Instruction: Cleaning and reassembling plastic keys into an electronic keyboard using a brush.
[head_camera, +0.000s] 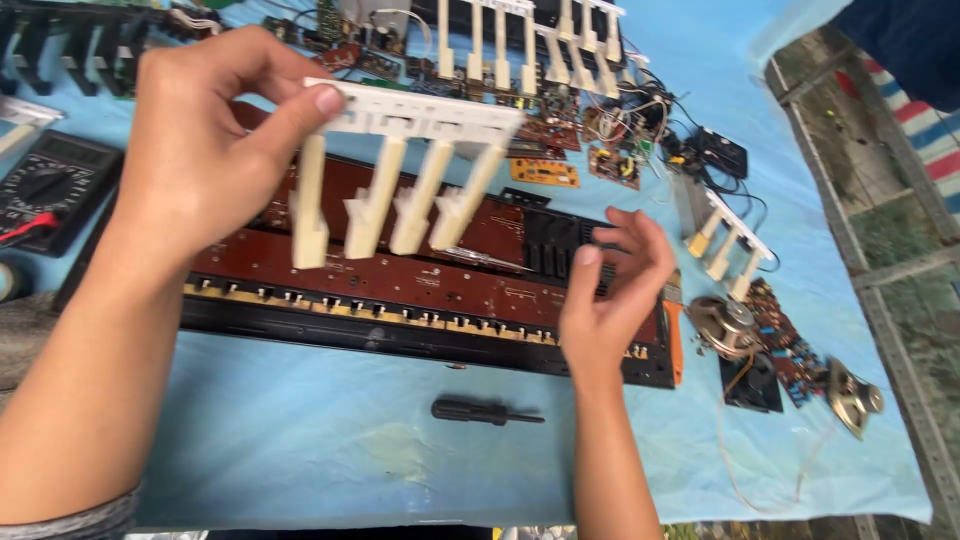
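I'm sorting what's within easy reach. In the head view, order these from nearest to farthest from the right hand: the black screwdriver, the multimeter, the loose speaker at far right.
From the right hand:
1. Screwdriver, just below-left on the blue cloth.
2. Speaker, near the right edge.
3. Multimeter, far left, beyond the left hand.

Two hands show: the left hand (205, 150) and the right hand (610, 290). One strip of white keys (400, 170), held up, carries four keys. A second loose strip (725, 240) shows three. There is one opened keyboard chassis (400, 290), one black screwdriver (485, 411), one multimeter (50, 190) and two small speakers (725, 325).
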